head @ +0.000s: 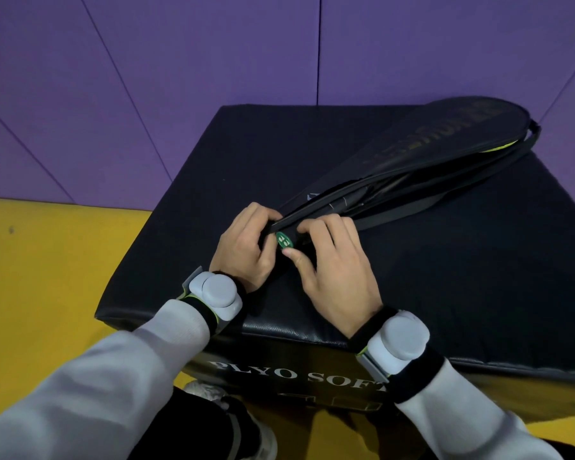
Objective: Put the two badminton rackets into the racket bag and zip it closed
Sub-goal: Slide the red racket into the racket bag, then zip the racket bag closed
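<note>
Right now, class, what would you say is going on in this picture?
A person is packing badminton rackets into a black racket bag that lies on a black padded box. Both hands work at the bag's narrow end: the left hand pinches the bag's edge, and the right hand holds the handle end, where a green butt cap still pokes out. The bag's side gapes open along its length, so it is not yet zipped.

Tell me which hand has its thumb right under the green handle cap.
The right hand: its thumb lies just below the green cap at the racket bag narrow end. The left hand grips that end from the other side.
</note>
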`<state>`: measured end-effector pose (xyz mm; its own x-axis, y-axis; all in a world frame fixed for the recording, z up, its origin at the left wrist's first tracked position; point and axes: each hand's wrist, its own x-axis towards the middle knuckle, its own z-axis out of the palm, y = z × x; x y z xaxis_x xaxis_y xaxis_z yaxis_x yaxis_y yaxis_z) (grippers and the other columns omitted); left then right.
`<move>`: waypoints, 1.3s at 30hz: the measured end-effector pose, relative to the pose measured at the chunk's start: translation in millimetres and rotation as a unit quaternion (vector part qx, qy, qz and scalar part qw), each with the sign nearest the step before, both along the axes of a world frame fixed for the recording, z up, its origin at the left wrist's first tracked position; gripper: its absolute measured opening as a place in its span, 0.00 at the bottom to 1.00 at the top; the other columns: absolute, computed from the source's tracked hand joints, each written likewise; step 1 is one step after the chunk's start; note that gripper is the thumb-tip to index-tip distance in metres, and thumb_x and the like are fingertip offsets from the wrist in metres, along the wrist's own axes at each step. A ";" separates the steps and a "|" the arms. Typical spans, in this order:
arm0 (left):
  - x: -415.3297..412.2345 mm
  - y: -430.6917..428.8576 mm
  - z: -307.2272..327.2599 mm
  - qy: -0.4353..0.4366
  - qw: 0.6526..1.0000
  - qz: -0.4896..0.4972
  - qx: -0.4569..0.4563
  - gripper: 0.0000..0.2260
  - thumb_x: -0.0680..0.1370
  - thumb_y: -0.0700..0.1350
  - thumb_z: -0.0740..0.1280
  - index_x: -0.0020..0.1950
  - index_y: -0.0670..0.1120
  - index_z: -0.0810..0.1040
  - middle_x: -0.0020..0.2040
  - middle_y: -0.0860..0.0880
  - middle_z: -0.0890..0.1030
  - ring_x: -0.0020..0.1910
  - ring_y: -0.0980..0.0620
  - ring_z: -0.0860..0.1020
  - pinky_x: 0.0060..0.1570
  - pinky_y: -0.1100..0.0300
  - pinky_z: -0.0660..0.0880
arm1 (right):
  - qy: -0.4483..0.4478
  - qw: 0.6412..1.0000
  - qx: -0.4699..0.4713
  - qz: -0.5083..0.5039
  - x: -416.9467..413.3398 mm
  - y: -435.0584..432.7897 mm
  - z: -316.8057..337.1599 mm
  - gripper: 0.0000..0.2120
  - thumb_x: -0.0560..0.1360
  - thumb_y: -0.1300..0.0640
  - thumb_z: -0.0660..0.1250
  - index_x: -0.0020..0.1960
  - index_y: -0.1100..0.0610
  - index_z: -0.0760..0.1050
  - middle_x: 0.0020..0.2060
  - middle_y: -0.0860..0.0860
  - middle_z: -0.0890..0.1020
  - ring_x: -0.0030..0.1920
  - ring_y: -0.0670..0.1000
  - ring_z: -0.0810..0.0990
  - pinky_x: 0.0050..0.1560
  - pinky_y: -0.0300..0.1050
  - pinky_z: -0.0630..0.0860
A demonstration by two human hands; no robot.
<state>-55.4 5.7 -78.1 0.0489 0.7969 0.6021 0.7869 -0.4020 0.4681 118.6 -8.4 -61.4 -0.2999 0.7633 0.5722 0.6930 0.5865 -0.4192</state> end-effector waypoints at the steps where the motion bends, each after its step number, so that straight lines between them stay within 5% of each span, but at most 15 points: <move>1: -0.1 0.2 0.3 -0.002 1.000 -0.002 -0.003 0.10 0.74 0.39 0.59 0.54 0.44 0.76 0.47 0.56 0.72 0.45 0.55 0.72 0.45 0.65 0.68 | 0.002 1.000 0.002 -0.001 -0.9 1.1 -0.1 0.14 0.78 0.48 0.68 0.56 0.57 0.75 0.51 0.52 0.76 0.53 0.52 0.74 0.51 0.44 0.74; 11: 0.6 -2.5 4.1 -0.008 0.999 -0.034 -0.002 0.14 0.74 0.36 0.59 0.56 0.41 0.78 0.51 0.50 0.75 0.48 0.51 0.76 0.47 0.58 0.74 | 0.009 1.000 -0.013 0.001 -3.9 9.1 -5.2 0.15 0.76 0.48 0.71 0.57 0.57 0.78 0.50 0.51 0.79 0.53 0.51 0.76 0.52 0.45 0.76; 16: 1.0 -3.5 4.2 -0.014 0.999 -0.038 0.004 0.12 0.73 0.37 0.61 0.54 0.44 0.78 0.50 0.54 0.75 0.47 0.54 0.75 0.46 0.58 0.74 | 0.033 0.999 -0.016 0.000 -4.2 9.2 -6.9 0.06 0.78 0.60 0.68 0.52 0.60 0.81 0.48 0.53 0.82 0.54 0.54 0.79 0.57 0.47 0.76; 22: 2.4 -1.8 3.0 -0.014 1.000 -0.021 0.001 0.11 0.73 0.39 0.62 0.53 0.45 0.78 0.50 0.55 0.75 0.47 0.54 0.76 0.45 0.57 0.75 | 0.026 0.999 -0.024 -0.001 -1.6 5.3 -1.5 0.08 0.76 0.62 0.67 0.53 0.60 0.82 0.50 0.52 0.83 0.55 0.52 0.80 0.58 0.40 0.74; 31: -2.1 -3.1 2.8 -0.007 0.999 -0.029 -0.013 0.14 0.72 0.43 0.61 0.56 0.48 0.77 0.52 0.58 0.73 0.51 0.58 0.75 0.46 0.65 0.73 | 0.008 0.999 0.010 -0.036 0.5 -0.5 -0.3 0.07 0.73 0.56 0.67 0.48 0.56 0.82 0.44 0.48 0.82 0.49 0.51 0.78 0.49 0.46 0.77; 36: -6.1 3.2 0.2 -0.088 0.996 0.014 0.000 0.14 0.73 0.40 0.56 0.52 0.49 0.79 0.49 0.57 0.74 0.49 0.58 0.76 0.48 0.62 0.73 | 0.001 0.999 0.039 0.003 -0.3 3.0 -3.9 0.14 0.73 0.57 0.70 0.59 0.56 0.78 0.54 0.52 0.78 0.56 0.53 0.74 0.56 0.48 0.75; 39: -8.5 9.2 -1.0 -0.193 0.979 0.068 -0.017 0.13 0.73 0.40 0.56 0.48 0.49 0.79 0.46 0.58 0.75 0.48 0.55 0.78 0.50 0.49 0.78 | -0.050 0.998 0.017 0.017 -0.6 4.1 -6.5 0.21 0.72 0.55 0.73 0.64 0.55 0.76 0.60 0.54 0.77 0.62 0.54 0.73 0.61 0.51 0.75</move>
